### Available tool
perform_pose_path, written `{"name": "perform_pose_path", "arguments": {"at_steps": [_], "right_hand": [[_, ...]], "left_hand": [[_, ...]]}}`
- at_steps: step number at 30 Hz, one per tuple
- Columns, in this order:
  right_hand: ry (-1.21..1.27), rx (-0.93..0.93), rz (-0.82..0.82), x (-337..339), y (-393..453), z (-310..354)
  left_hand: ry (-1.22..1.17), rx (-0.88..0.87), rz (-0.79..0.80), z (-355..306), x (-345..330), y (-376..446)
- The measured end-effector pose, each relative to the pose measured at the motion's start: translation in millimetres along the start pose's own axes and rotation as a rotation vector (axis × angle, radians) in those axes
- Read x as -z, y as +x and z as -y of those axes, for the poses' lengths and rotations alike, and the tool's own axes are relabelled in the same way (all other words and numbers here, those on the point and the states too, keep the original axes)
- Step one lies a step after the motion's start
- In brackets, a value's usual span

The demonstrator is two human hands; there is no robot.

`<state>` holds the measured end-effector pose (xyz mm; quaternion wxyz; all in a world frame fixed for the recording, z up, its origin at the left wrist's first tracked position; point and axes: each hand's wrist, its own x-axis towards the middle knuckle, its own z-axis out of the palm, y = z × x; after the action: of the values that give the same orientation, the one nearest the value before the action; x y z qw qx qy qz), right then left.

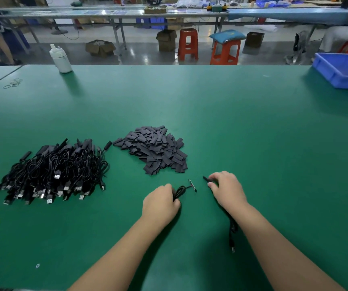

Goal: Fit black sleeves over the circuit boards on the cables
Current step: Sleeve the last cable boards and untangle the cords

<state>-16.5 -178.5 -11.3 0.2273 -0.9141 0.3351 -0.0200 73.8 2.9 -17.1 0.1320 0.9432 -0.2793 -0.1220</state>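
Misalignment is the main risk to be expected: the small circuit board (192,185) stands bare at the end of a coiled cable (180,191), and a flattened sleeve could catch on its corner and stop short if it is not opened and squared before being pushed on. The thin wire could also be bent at the board if force is applied while the coil is held too far back.

The coil is clamped in the left hand (160,203), fingers curled round it, with the board projecting just beyond the grip, up and to the right, free of the fingers. A dark piece (207,179), seemingly a sleeve or a sleeved end, is pinched by the right hand (225,189); which it is cannot be told. A second cable (232,232) trails under the right wrist toward the near edge of the worktop (252,127).

Board and dark piece lie near one another but apart. The sleeve pile (157,149) is just beyond both hands, and the cable heap (53,173) lies well to the left
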Motion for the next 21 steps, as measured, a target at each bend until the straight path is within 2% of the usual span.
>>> {"name": "perform_pose_path", "arguments": {"at_steps": [1,3,4,7,10,16,18,21], "right_hand": [[-0.039,0.028,-0.079,-2,0,1],[0.041,0.057,-0.191,-6,-3,7],[0.205,0.014,-0.14,-8,-4,13],[0.952,-0.219,0.202,-15,-10,38],[1.244,-0.226,0.308,-18,-13,49],[1.601,-0.177,0.459,-17,-16,48],[1.613,-0.175,0.417,-19,-16,50],[1.495,-0.138,0.309,-24,-16,53]], "left_hand": [[-0.103,0.021,-0.008,1,-1,1],[-0.401,0.047,-0.03,3,0,3],[-0.534,0.049,-0.052,3,2,2],[-0.729,0.027,-0.102,1,4,-2],[-0.726,-0.039,-0.075,-1,3,-9],[-0.928,0.03,0.003,4,2,-9],[-0.949,0.035,0.023,5,2,-9],[-0.863,0.028,0.033,5,0,-11]]}}
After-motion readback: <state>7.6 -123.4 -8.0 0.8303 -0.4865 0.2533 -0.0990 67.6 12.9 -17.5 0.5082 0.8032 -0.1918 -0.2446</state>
